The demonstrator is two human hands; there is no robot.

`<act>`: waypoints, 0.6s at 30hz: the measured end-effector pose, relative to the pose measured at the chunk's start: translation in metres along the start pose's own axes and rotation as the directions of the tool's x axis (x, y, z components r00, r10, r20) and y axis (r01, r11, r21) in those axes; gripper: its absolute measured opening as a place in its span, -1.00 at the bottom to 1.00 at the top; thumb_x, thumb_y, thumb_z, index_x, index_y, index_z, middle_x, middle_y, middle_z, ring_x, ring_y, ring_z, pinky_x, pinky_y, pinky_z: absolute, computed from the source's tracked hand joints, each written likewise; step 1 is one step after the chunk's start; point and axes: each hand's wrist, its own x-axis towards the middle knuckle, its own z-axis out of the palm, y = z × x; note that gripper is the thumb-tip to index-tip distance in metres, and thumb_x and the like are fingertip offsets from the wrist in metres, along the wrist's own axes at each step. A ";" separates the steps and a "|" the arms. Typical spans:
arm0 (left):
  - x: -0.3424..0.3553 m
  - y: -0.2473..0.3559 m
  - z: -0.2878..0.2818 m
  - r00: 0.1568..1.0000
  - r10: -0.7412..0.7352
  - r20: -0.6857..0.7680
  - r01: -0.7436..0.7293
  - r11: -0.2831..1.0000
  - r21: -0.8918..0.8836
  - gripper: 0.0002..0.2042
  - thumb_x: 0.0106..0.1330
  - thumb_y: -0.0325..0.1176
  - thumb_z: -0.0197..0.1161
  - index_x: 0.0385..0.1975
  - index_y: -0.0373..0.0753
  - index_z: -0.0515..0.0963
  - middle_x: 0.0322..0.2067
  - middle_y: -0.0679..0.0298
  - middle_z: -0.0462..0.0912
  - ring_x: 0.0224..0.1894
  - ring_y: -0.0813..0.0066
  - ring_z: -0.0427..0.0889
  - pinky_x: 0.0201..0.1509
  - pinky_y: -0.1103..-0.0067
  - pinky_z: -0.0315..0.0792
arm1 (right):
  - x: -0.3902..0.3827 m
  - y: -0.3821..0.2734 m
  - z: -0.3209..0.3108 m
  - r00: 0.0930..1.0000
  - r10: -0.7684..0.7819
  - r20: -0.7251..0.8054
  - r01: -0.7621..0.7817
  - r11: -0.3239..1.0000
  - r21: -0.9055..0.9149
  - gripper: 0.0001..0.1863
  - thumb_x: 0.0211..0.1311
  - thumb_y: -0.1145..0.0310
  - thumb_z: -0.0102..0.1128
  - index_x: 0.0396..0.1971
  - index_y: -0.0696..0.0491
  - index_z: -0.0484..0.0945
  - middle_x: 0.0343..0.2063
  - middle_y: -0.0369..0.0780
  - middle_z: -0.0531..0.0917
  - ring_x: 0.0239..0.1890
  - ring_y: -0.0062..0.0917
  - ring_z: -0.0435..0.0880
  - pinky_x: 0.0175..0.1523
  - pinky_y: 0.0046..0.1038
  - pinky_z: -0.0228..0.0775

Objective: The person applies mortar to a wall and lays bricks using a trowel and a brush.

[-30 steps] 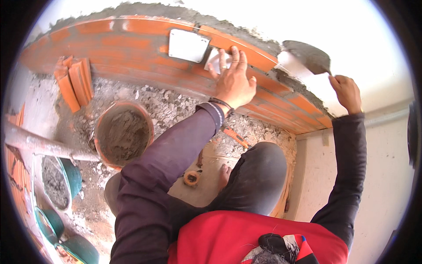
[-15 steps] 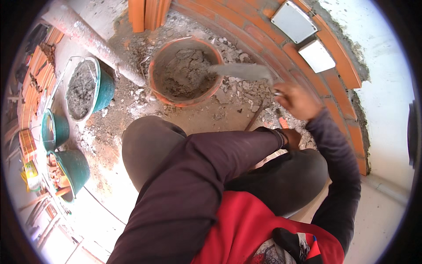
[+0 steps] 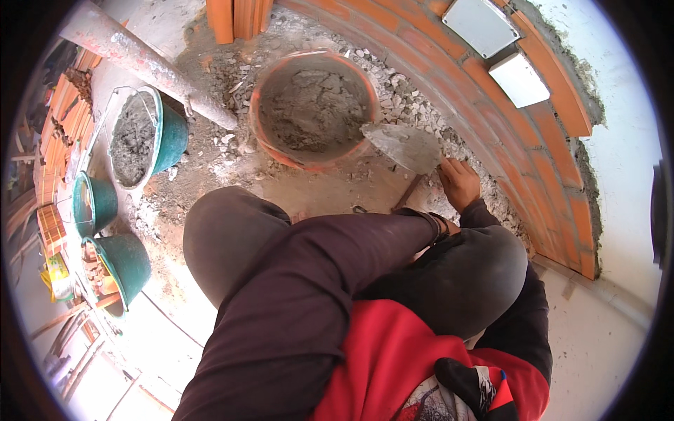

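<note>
My trowel [image 3: 406,146] is a flat, pointed steel blade smeared grey with mortar, tilted, its tip touching the right rim of the orange mortar tub [image 3: 281,147], which stands far, half full of grey mix.

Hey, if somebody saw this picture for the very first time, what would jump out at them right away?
First the round orange tub of grey mortar near the top centre, with the mortar-smeared trowel at its rim, held by the right hand. Next the curving orange brick wall along the right, carrying two pale boxes. On the left stand green buckets, one holding mortar.
</note>
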 end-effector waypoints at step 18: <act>-0.028 -0.016 0.024 0.988 -0.070 0.136 0.076 0.996 -0.043 -0.59 0.21 -0.13 0.20 -0.13 -0.35 0.67 -0.11 -0.02 0.71 -0.05 0.10 0.70 0.05 0.26 0.52 | 0.148 -0.070 -0.037 0.687 -0.134 0.714 -0.597 0.456 0.660 -0.49 0.53 -0.02 -0.12 -0.33 0.16 0.53 -0.60 -0.15 0.50 -0.49 -0.35 0.54 -0.26 -0.28 0.42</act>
